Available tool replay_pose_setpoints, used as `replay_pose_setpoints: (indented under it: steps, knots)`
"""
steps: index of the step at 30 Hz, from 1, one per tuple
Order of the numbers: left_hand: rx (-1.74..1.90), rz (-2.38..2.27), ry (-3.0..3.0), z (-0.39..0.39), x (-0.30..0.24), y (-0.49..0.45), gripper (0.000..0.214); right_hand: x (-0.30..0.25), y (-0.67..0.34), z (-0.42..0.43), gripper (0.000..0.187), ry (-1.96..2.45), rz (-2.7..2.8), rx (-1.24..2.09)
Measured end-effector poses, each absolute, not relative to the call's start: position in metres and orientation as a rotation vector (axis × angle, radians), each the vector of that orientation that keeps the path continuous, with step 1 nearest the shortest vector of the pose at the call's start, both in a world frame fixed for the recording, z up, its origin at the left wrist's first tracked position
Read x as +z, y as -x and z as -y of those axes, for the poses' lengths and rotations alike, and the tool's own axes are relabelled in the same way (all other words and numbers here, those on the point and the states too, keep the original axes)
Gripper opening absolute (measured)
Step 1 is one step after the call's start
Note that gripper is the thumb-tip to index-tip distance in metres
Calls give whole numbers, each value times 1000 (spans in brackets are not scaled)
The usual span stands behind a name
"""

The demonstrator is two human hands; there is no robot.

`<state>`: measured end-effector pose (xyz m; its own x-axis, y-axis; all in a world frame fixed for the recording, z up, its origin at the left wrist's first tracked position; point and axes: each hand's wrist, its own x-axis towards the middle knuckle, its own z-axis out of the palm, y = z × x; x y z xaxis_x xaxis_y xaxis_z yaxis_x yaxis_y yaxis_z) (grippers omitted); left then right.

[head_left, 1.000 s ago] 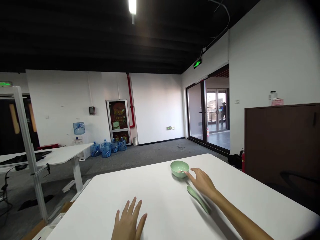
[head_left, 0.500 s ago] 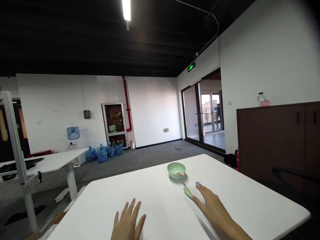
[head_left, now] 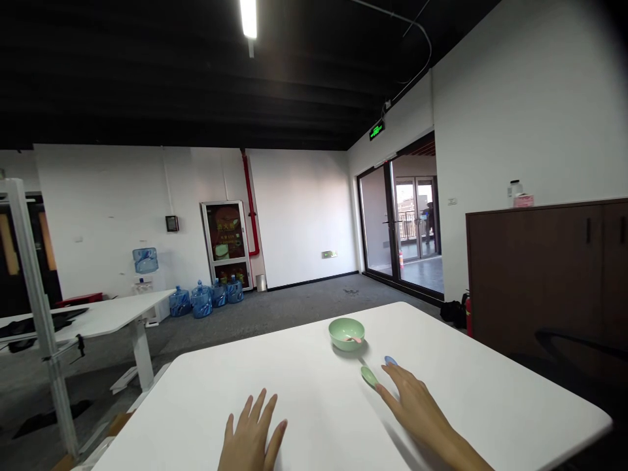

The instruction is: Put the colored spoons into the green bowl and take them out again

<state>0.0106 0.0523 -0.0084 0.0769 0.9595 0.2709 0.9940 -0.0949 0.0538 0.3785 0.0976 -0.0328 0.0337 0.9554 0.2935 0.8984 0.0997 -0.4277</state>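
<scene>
Palm down at the front of the white table (head_left: pixel 314 392), my left hand (head_left: pixel 250 432) has its fingers spread and holds nothing. My right hand (head_left: pixel 417 405) reaches forward over the right half, thumb and fingers apart. Its thumb tip is at a green spoon (head_left: pixel 369 376); whether it touches is unclear. Just beyond the fingertips shows the tip of a blue spoon (head_left: pixel 390 360), the rest hidden under the hand. Farther back stands a light green bowl (head_left: pixel 343 337), with a pink spoon (head_left: pixel 355 339) inside it.
To the right is a dark brown cabinet (head_left: pixel 530 275) with a pink box and a jar on top. Several blue water bottles (head_left: pixel 201 301) stand on the floor beyond the table. A second white table (head_left: pixel 108 320) is at the left, behind a metal post (head_left: pixel 36 294).
My right hand has drawn back very slightly, so more of the blue spoon's tip shows. My left hand stays in place, and the bowl and spoons have not visibly moved.
</scene>
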Motion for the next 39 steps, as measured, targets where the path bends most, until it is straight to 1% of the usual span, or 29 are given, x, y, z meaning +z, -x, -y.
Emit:
replay_pose_setpoints:
  steps: [5,10,13,16,18,22,25,29,34,39]
  knots:
    - [-372,1994,2210,-53,-11,-9,55,-9,-370,-128,54,1763,1873,37]
    - [-404,1982,2210,-57,-17,-5,55,32,-353,-188,48,1874,1919,-72]
    - [-403,1999,2207,-60,-19,-3,55,43,-343,-227,40,1988,1930,5]
    - [-403,2008,2203,-62,-23,1,55,42,-335,-258,32,2065,1912,100]
    - [-394,2015,2199,-62,-25,4,54,37,-333,-274,33,2124,1882,166]
    - [-400,2014,2218,-63,-29,9,55,27,-331,-295,50,2208,1828,266]
    - [-418,2014,2212,-63,-30,12,54,21,-331,-303,61,2235,1808,318]
    - [-408,2031,2197,-64,-31,16,54,17,-329,-305,63,2227,1803,340]
    - [-411,2015,2204,-65,-32,16,54,23,-328,-290,51,2147,1807,266]
    - [-394,1994,2197,-59,-28,10,53,36,-343,-248,34,2028,1837,157]
